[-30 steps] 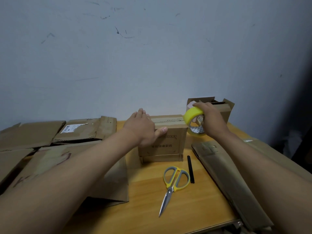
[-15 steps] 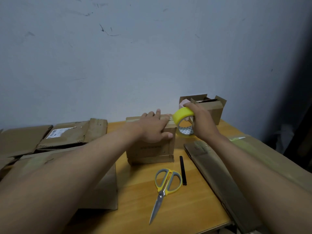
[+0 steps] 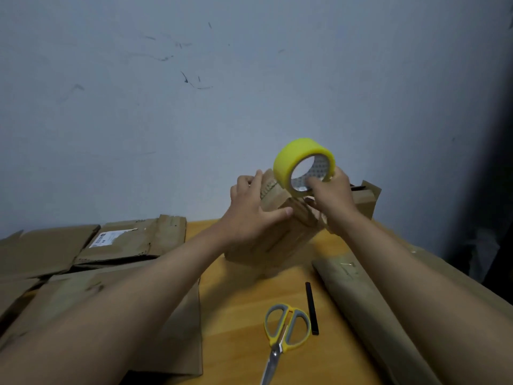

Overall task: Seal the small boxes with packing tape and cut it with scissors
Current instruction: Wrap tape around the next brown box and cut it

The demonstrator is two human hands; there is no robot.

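A small brown cardboard box (image 3: pixel 280 240) is tilted up off the wooden table, blurred by motion. My left hand (image 3: pixel 252 209) grips its upper left side, thumb across the near face. My right hand (image 3: pixel 331 201) holds a yellow roll of packing tape (image 3: pixel 298 159) above the box's top edge, fingers hooked through the core. Yellow-and-grey scissors (image 3: pixel 286 332) lie closed on the table in front of the box, blades pointing toward me.
A black stick (image 3: pixel 311 308) lies right of the scissors. A long folded cardboard piece (image 3: pixel 366 309) runs along the right. A second open small box (image 3: pixel 365 198) stands behind my right hand. Flattened cartons (image 3: pixel 83 245) cover the table's left side. A wall stands close behind.
The box has been tipped up off the table by my left hand. My right hand has raised the tape roll higher above the box's top. The scissors have not moved.
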